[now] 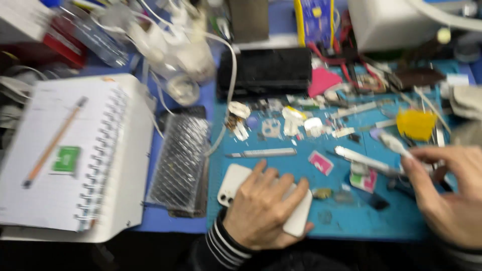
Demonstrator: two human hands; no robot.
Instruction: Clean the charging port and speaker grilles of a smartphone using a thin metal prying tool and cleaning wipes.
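On the blue work mat (281, 165), the white phone (236, 181) lies face down at the near edge, back unopened, under the flat, spread left hand (263, 208). At near right, the right hand (449, 193) pinches a white tool (396, 145) (blurred); work looks barely begun.

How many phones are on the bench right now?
2. A white phone lies face down under the left hand on the blue mat. A cracked phone lies left of it, beside the notebook. Clutter may hide others.
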